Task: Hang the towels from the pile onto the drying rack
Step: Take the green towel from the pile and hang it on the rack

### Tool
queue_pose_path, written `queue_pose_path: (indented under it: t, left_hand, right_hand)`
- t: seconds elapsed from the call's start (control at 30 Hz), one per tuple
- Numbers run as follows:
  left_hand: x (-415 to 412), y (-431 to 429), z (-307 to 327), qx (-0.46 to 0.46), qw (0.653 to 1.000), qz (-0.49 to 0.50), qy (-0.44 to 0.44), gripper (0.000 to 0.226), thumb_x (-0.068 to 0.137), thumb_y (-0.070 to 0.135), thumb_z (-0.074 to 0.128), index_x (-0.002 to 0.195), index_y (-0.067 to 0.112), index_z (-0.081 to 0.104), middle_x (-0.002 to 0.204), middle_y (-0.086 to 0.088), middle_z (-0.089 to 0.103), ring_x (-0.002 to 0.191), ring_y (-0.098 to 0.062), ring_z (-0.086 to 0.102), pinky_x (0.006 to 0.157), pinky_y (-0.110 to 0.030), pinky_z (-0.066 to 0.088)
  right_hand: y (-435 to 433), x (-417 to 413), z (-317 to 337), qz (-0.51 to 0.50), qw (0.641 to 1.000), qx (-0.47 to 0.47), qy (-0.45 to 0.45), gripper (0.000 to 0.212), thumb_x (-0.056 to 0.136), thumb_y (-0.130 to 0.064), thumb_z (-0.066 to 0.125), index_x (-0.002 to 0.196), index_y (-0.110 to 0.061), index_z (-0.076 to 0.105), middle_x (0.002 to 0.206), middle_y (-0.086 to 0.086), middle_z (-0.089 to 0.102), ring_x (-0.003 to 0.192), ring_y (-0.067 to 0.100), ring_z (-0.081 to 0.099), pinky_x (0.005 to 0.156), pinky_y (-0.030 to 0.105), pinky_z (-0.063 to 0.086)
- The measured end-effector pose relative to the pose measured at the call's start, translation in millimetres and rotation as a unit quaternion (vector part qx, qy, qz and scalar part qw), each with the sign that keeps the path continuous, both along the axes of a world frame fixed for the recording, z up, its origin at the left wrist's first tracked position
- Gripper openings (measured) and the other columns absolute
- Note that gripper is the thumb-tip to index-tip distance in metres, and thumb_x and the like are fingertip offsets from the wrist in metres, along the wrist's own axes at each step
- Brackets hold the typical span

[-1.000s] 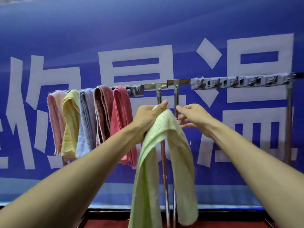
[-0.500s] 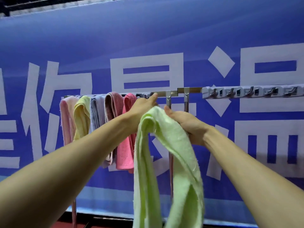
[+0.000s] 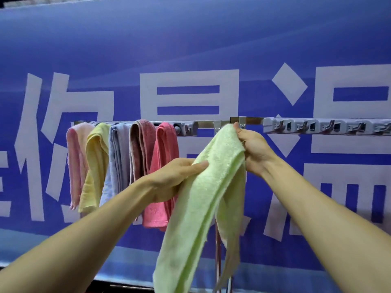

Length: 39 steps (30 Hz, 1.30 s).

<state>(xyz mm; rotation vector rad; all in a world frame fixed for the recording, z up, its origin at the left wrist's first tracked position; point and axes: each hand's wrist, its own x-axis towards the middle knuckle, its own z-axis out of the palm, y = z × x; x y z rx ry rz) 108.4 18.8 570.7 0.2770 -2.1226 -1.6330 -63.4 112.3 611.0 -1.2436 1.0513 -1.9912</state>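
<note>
Left to right: five towels hang on the left half of the drying rack rail (image 3: 205,123): pale pink towel (image 3: 76,161), yellow towel (image 3: 95,166), lavender towel (image 3: 117,157), mauve towel (image 3: 139,149), coral towel (image 3: 165,149), packed side by side. My left hand (image 3: 175,178) is in front of the coral one and grips the light green towel (image 3: 207,197) partway down, thumb on top, fingers underneath. The green towel runs diagonally between my hands, not on the rail; its lower part hangs loose in front of the rack's upright post (image 3: 218,250). My right hand (image 3: 254,151) pinches its top end just below the rail, near the centre brackets. Right of that, a grey hook strip (image 3: 325,126) with bare hooks. Blue banner (image 3: 190,39) with white characters behind everything.
</note>
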Motion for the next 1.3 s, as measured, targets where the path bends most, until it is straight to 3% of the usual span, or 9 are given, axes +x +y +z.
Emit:
queue_pose_path:
  t: [0.13, 0.3, 0.5, 0.7, 0.8, 0.87, 0.97, 1.1, 1.3]
  left_hand:
    - [-9.9, -21.2, -0.1, 0.019, 0.998, 0.006, 0.059, 0.033, 0.097, 0.027, 0.049, 0.112, 0.002, 0.065, 0.097, -0.011, 0.072, 0.079, -0.019, 0.07, 0.068, -0.028, 0.057]
    - [-35.0, -56.0, 20.1, 0.046, 0.987, 0.076, 0.131, 0.033, 0.099, 0.025, 0.047, 0.11, -0.001, 0.066, 0.082, -0.01, 0.071, 0.059, -0.013, 0.065, 0.049, -0.021, 0.051]
    - [-66.2, -116.1, 52.1, 0.06, 0.959, 0.19, 0.203, 0.034, 0.1, 0.027, 0.047, 0.104, -0.002, 0.064, 0.075, -0.009, 0.063, 0.05, -0.012, 0.057, 0.044, -0.021, 0.048]
    - [-99.8, -169.6, 41.1, 0.042, 0.926, 0.282, 0.248, 0.028, 0.099, 0.027, 0.05, 0.089, 0.008, 0.068, 0.079, -0.01, 0.064, 0.067, -0.021, 0.058, 0.065, -0.035, 0.05]
    - [-112.4, -187.8, 27.7, 0.062, 0.915, 0.304, 0.26, 0.02, 0.095, 0.025, 0.057, 0.089, 0.012, 0.07, 0.086, -0.01, 0.072, 0.078, -0.024, 0.068, 0.078, -0.037, 0.056]
    - [-115.5, -198.1, 18.6, 0.046, 0.909, 0.323, 0.257, 0.018, 0.093, 0.024, 0.06, 0.087, 0.012, 0.071, 0.086, -0.009, 0.073, 0.079, -0.023, 0.068, 0.079, -0.039, 0.056]
    - [-118.5, -206.7, 1.7, -0.017, 0.908, 0.351, 0.228, 0.029, 0.094, 0.025, 0.059, 0.07, 0.011, 0.067, 0.067, -0.002, 0.068, 0.06, -0.01, 0.061, 0.06, -0.026, 0.051]
    - [-123.2, -202.4, -7.0, -0.066, 0.911, 0.357, 0.194, 0.041, 0.096, 0.026, 0.055, 0.057, 0.014, 0.057, 0.046, 0.012, 0.054, 0.039, 0.002, 0.045, 0.041, -0.017, 0.035]
    - [-104.6, -187.0, -10.2, -0.161, 0.921, 0.333, 0.119, 0.028, 0.09, 0.028, 0.056, 0.077, 0.006, 0.068, 0.064, 0.008, 0.058, 0.063, -0.009, 0.047, 0.06, -0.029, 0.04]
  right_hand:
    - [-20.6, -15.3, -2.2, 0.015, 0.999, -0.013, -0.04, 0.023, 0.1, -0.019, 0.047, 0.097, -0.004, 0.065, 0.079, 0.009, 0.065, 0.072, 0.019, 0.062, 0.075, 0.035, 0.053]
    - [-69.7, -28.2, 5.9, -0.025, 0.999, 0.015, -0.043, 0.021, 0.097, -0.002, 0.047, 0.103, -0.004, 0.068, 0.079, 0.014, 0.069, 0.065, 0.021, 0.067, 0.06, 0.032, 0.059]
    - [-134.7, -33.0, 38.6, -0.099, 0.994, 0.027, -0.042, 0.018, 0.093, -0.009, 0.059, 0.106, 0.002, 0.066, 0.086, 0.017, 0.068, 0.069, 0.024, 0.065, 0.07, 0.04, 0.057]
    - [-182.4, -40.7, 65.4, -0.155, 0.987, 0.042, -0.022, 0.025, 0.085, -0.003, 0.07, 0.105, 0.01, 0.065, 0.11, 0.023, 0.068, 0.083, 0.025, 0.064, 0.085, 0.044, 0.056]
    - [-203.7, -48.3, 58.3, -0.179, 0.982, 0.058, 0.002, 0.019, 0.077, -0.004, 0.077, 0.093, 0.004, 0.07, 0.101, 0.019, 0.071, 0.089, 0.026, 0.069, 0.085, 0.046, 0.057]
    - [-212.8, -56.3, 47.8, -0.217, 0.972, 0.078, 0.039, 0.018, 0.072, -0.012, 0.083, 0.081, -0.003, 0.071, 0.091, 0.013, 0.073, 0.089, 0.027, 0.07, 0.083, 0.046, 0.058]
    - [-218.2, -63.0, 31.1, -0.247, 0.961, 0.1, 0.077, 0.021, 0.067, -0.027, 0.087, 0.07, -0.012, 0.073, 0.08, 0.007, 0.074, 0.081, 0.024, 0.071, 0.081, 0.045, 0.059]
    - [-213.2, -61.2, 13.0, -0.235, 0.961, 0.109, 0.095, 0.033, 0.08, -0.031, 0.077, 0.089, -0.001, 0.072, 0.079, 0.009, 0.069, 0.067, 0.017, 0.062, 0.06, 0.027, 0.055]
    - [-193.7, -58.4, 1.1, -0.305, 0.925, 0.139, 0.179, 0.017, 0.082, -0.03, 0.075, 0.077, -0.014, 0.073, 0.084, -0.001, 0.07, 0.084, 0.014, 0.063, 0.08, 0.029, 0.054]
